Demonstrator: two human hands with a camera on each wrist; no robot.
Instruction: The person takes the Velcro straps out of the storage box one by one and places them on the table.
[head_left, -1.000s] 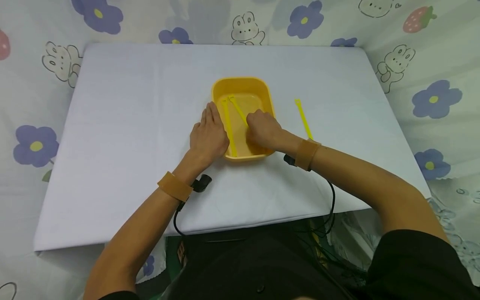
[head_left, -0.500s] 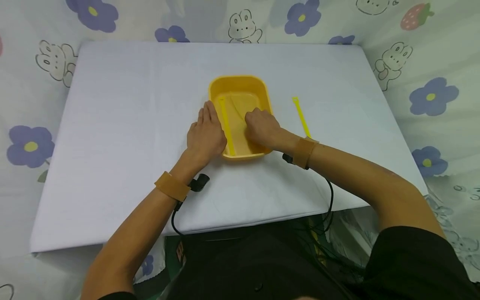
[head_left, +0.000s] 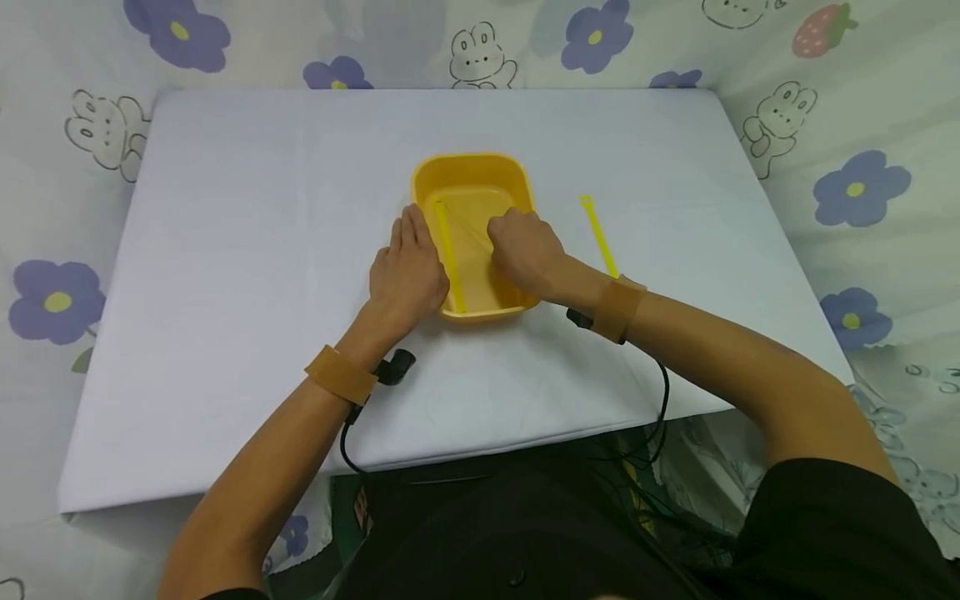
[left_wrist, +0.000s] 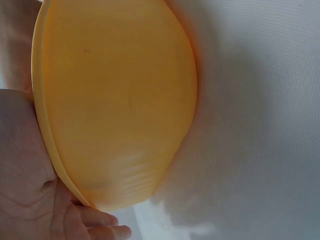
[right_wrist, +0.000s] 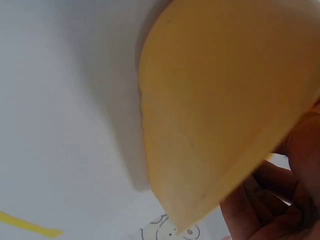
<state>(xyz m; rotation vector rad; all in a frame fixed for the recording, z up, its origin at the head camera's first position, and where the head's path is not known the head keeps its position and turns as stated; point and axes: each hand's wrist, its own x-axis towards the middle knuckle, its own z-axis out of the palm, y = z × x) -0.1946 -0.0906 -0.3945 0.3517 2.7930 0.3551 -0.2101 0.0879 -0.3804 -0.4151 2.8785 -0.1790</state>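
Observation:
A yellow plastic tub (head_left: 471, 171) stands mid-table. Along its left rim rests my left hand (head_left: 408, 279), fingers straight; the left wrist view shows the palm (left_wrist: 25, 170) against the rim. Inside the tub, a flat yellow strip (head_left: 450, 258) lies lengthwise near the left wall. My right hand (head_left: 527, 254) is curled over the right side of the tub and holds a second strip (head_left: 468, 228), seen almost edge-on as a thin slanting line. Its near end is hidden in the hand. In the right wrist view the curled fingers (right_wrist: 237, 212) show beyond the tub wall.
A third yellow strip (head_left: 600, 237) with a wider end lies on the white table (head_left: 285, 208) right of the tub, partly behind the right wrist. Black cables (head_left: 664, 400) hang from both wrist cameras. A patterned curtain (head_left: 862, 192) surrounds the table.
The strip in my right hand has turned from showing its flat face to nearly edge-on, and its far end has swung left. The left hand keeps its place on the rim.

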